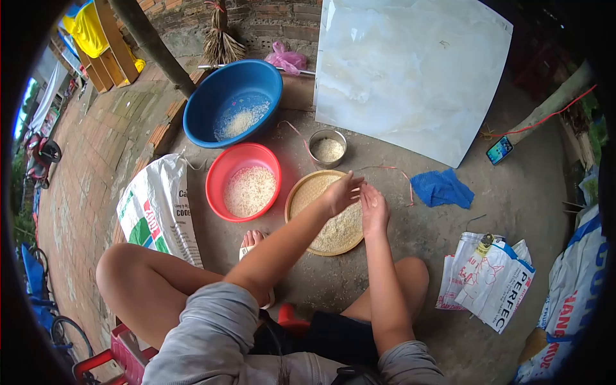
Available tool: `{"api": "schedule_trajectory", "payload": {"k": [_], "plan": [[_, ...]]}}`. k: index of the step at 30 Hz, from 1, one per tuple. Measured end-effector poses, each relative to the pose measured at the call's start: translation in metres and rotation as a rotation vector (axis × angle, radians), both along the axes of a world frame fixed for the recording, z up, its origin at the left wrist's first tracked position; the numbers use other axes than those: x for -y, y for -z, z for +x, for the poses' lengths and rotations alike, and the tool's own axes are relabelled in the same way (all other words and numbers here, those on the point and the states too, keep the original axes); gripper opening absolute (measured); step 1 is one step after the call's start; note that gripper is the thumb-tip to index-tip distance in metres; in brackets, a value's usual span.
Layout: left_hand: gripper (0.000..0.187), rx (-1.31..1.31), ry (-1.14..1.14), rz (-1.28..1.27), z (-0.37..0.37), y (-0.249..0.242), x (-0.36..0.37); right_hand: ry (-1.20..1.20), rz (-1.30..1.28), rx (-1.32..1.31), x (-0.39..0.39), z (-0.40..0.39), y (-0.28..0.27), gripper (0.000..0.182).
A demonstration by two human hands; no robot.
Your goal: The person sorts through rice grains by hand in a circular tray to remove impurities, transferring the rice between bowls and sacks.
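A round woven winnowing tray (290,219) sits on the floor in front of me, with pale grains (335,234) spread across it. Over its right side, my left hand (343,192) reaches across with its fingers stretched out. Close against it, my right hand (374,208) is raised with its fingers extended, and the fingertips of both hands seem to meet. I see no object in either hand. Left of the tray stands a red basin (276,200) holding pale grains. Just behind the tray is a metal pot (312,154) with grain inside.
A large blue basin (196,115) with some grain stands at the back left. Behind the tray leans a marbled panel (410,70). To the right lie a blue cloth (443,188) and printed sacks (497,282). A phone (499,150) is by a post; a white sack (160,205) lies left.
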State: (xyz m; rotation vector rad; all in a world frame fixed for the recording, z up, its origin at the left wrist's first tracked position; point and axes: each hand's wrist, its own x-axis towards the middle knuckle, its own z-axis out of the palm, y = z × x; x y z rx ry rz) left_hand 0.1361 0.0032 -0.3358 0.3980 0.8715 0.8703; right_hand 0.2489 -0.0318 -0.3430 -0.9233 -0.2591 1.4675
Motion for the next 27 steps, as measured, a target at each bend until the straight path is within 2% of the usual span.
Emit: {"api": "schedule_trajectory", "payload": {"k": [1, 3, 5, 6, 8, 9, 12, 13, 15, 16, 17, 20, 21, 23, 27], "plan": [[0.053, 0.319, -0.173, -0.172, 0.010, 0.006, 0.012, 0.003, -0.019, -0.007, 0.002, -0.006, 0.000, 0.040], [0.053, 0.502, -0.420, -0.296, 0.029, 0.043, 0.026, -0.123, 0.197, 0.414, 0.010, -0.015, 0.003, 0.038], [0.049, 0.513, -0.388, -0.232, 0.034, 0.072, 0.031, -0.317, 0.260, 1.014, 0.020, -0.022, -0.005, 0.030], [0.047, 0.608, -0.432, -0.148, 0.032, 0.072, 0.030, -0.324, 0.248, 1.019, 0.024, -0.027, -0.020, 0.030], [0.040, 0.879, -0.455, -0.054, 0.017, 0.090, 0.023, -0.319, 0.772, 1.073, 0.027, -0.034, -0.035, 0.034], [0.040, 0.880, -0.456, -0.059, 0.009, 0.096, 0.019, -0.321, 0.767, 1.074, 0.026, -0.035, -0.028, 0.034], [0.038, 0.820, -0.385, -0.020, -0.010, 0.102, 0.013, -0.354, 0.716, 1.394, 0.020, -0.041, 0.016, 0.030], [0.038, 0.823, -0.385, -0.020, -0.014, 0.093, 0.013, -0.355, 0.715, 1.396, 0.016, -0.040, 0.023, 0.030], [0.038, 0.665, -0.418, -0.129, -0.021, 0.082, 0.015, -0.322, 0.726, 1.512, 0.012, -0.031, 0.033, 0.035], [0.041, 0.590, -0.397, -0.118, -0.027, 0.085, 0.015, -0.394, 0.668, 1.611, 0.013, -0.027, 0.036, 0.046], [0.041, 0.593, -0.401, -0.122, -0.031, 0.085, 0.015, -0.401, 0.666, 1.612, 0.015, -0.026, 0.040, 0.046], [0.039, 0.489, -0.475, -0.250, -0.043, 0.081, 0.014, -0.533, 0.420, 1.767, 0.019, -0.026, 0.048, 0.061], [0.039, 0.490, -0.475, -0.253, -0.048, 0.080, 0.013, -0.535, 0.417, 1.768, 0.020, -0.026, 0.059, 0.061], [0.038, 0.397, -0.524, -0.269, -0.058, 0.079, 0.009, -0.580, 0.202, 1.832, 0.024, -0.027, 0.079, 0.059], [0.035, 0.297, -0.520, -0.308, -0.075, 0.073, -0.006, -0.727, 0.190, 1.909, 0.030, -0.026, 0.080, 0.058]]}}
